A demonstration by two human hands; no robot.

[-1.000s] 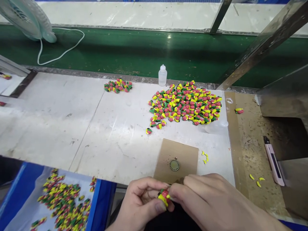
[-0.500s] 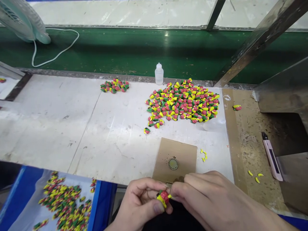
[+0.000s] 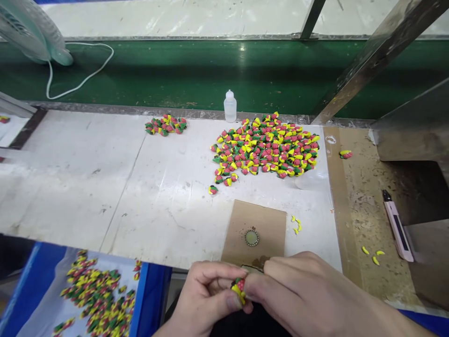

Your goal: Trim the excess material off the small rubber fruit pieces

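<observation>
My left hand (image 3: pixel 206 292) and my right hand (image 3: pixel 298 290) pinch a small strawberry-shaped piece (image 3: pixel 239 286) between their fingertips, just below the edge of a brown cardboard sheet (image 3: pixel 270 227). The piece is red with a yellow edge. My fingers hide much of it. A round metal bezel with a pale green centre (image 3: pixel 251 238) lies on the cardboard, above my hands. Beyond it, a large heap of similar red, yellow and green pieces (image 3: pixel 263 147) lies on the white bench (image 3: pixel 105 196).
A blue-rimmed bin (image 3: pixel 150 299) of pieces sits at lower left. Nearby are a smaller heap (image 3: pixel 165 125), a plastic bottle (image 3: pixel 230 107), yellow scraps (image 3: pixel 296 224) and a pink utility knife (image 3: pixel 397 231). A green wall (image 3: pixel 210 75) and a fan (image 3: pixel 31 32) stand beyond the bench.
My fingers have turned the piece slightly, leaving less of its red face showing. My right hand has closed in over it. The whole view has shifted slightly.
</observation>
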